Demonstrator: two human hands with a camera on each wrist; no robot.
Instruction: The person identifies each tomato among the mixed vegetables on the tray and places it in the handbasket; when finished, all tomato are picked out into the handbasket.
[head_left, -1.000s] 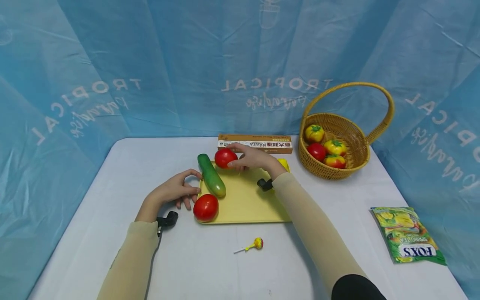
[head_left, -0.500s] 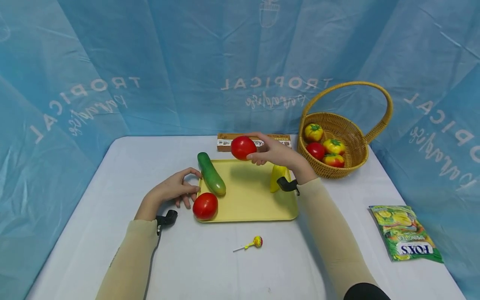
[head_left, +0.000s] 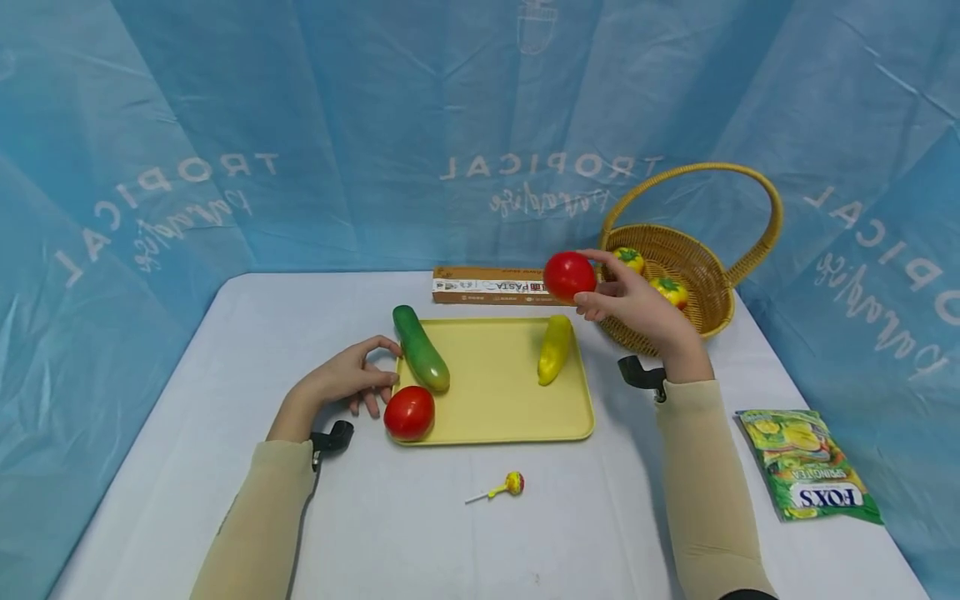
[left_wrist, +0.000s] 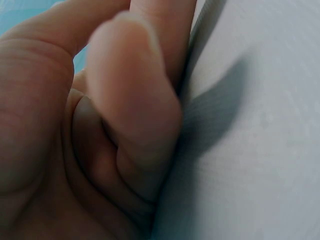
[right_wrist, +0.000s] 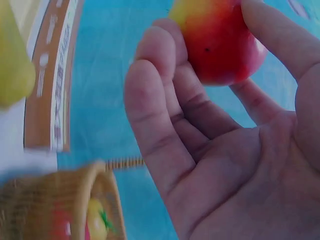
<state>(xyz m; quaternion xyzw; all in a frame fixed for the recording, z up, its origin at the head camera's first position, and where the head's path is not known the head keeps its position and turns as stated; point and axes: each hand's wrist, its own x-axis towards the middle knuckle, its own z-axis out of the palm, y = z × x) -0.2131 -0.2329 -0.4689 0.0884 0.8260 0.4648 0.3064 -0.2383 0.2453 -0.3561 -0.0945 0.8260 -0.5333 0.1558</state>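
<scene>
My right hand (head_left: 641,308) holds a red apple (head_left: 567,277) between thumb and fingers, raised beside the wicker basket (head_left: 637,340). In the right wrist view this apple (right_wrist: 222,47) shades from red to yellow. At the left edge of the yellow tray (head_left: 495,408) rests my left hand (head_left: 347,377), its index finger and thumb bent loosely and apart, at or touching the rim. A green cucumber (head_left: 422,350) and another red, apple-like fruit (head_left: 410,413) lie at the tray's left side. Toward its right end lies a yellow banana (head_left: 555,350).
Yellow-and-red fruits (head_left: 670,292) with green tops sit in the basket, partly hidden by my right hand. A brown pasta box (head_left: 487,286) lies behind the tray. A lollipop (head_left: 512,483) lies in front, and a green Fox's bag (head_left: 810,465) at the right.
My right hand has lifted the apple from the tray's back left and carried it right, to beside the basket. The banana has come into full view. My left hand stays put.
</scene>
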